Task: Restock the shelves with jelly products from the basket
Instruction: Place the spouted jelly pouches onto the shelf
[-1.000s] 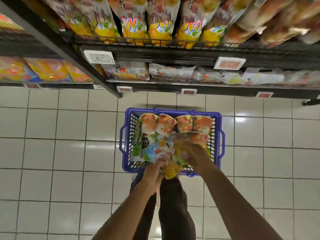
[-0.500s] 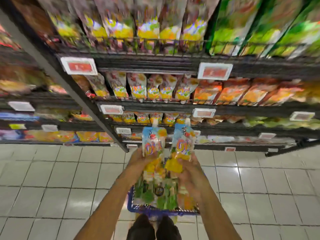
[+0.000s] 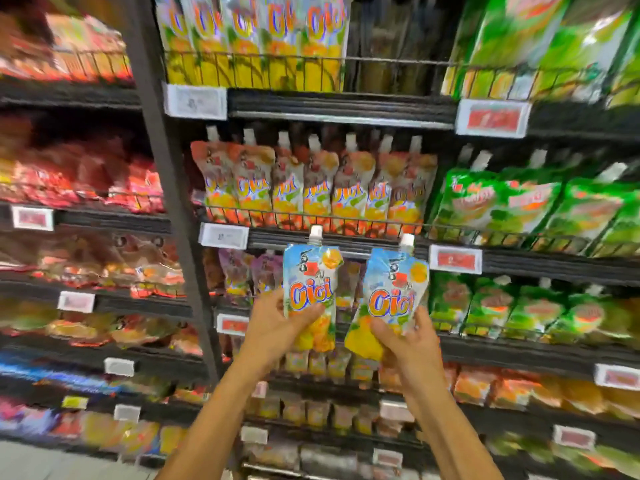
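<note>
My left hand (image 3: 273,327) grips the lower half of a blue and orange jelly pouch (image 3: 310,271) with a white cap, held upright. My right hand (image 3: 408,337) grips a second, matching jelly pouch (image 3: 394,289), tilted slightly right. Both pouches are raised in front of the shelving, just below a row of similar orange pouches (image 3: 311,188) standing behind a wire rail. The basket is out of view.
Black shelves (image 3: 346,112) run across the whole view, with a dark upright post (image 3: 169,188) on the left. Green pouches (image 3: 519,206) fill the right side and red packets (image 3: 86,181) the left. Price tags (image 3: 455,259) hang on the shelf edges.
Both hands have lifted the two pouches from the basket up to shelf height. My view has swung up from the floor to the shelves, and the basket has dropped out of sight.
</note>
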Motion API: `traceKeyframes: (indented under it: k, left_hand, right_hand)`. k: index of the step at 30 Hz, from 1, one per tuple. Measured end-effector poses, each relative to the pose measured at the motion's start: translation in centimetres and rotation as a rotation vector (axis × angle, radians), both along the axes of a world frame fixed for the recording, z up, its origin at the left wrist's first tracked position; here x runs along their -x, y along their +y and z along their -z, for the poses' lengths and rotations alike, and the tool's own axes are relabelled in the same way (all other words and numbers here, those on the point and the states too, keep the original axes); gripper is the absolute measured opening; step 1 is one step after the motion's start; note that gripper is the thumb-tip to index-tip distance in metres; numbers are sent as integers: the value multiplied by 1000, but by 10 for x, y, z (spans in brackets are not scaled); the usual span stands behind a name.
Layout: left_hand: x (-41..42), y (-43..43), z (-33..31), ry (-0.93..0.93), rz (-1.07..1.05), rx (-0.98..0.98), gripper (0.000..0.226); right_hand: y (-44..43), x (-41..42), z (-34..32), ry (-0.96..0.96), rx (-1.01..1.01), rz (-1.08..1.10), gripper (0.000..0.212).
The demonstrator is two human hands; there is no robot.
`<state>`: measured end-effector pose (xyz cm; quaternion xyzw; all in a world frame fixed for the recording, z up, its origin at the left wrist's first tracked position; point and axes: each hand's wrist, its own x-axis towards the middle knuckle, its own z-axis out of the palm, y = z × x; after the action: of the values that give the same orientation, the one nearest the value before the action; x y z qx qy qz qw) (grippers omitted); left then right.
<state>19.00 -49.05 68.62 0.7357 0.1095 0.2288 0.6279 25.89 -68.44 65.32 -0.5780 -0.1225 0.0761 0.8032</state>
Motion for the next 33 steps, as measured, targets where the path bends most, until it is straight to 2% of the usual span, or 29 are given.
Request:
traceKeyframes:
  k: [4, 7, 10, 13, 16, 18, 23, 28, 33]
  left_hand:
    - [0, 7, -61, -118, 20, -16, 20]
    - [-7, 14, -95, -179, 94, 22, 15]
    - [-17, 21, -128, -211, 101, 102, 9]
    - [-25, 27, -165, -256, 115, 91, 19]
    - [-34, 29, -204, -387, 136, -63, 17]
    - [-43, 29, -232, -474, 111, -127, 12]
    - [-80, 22, -304, -579, -115, -318, 7]
    - [-113, 17, -344, -590, -212, -395, 16]
    - [-137, 17, -340, -495, -338, -517, 21]
  right_hand:
    - [3, -9, -58, -137, 14, 22, 84]
    - [11, -16, -89, -159, -27, 36, 95]
    - [20, -19, -116, -245, -70, 26, 74]
    - [28, -21, -138, -311, -117, 26, 67]
    - [35, -21, -158, -362, -149, 50, 49]
    - [40, -24, -167, -383, -162, 69, 44]
    - [42, -31, -183, -415, -164, 76, 33]
    - [36, -37, -189, -445, -160, 89, 34]
    - [25, -43, -195, -459, -175, 112, 37]
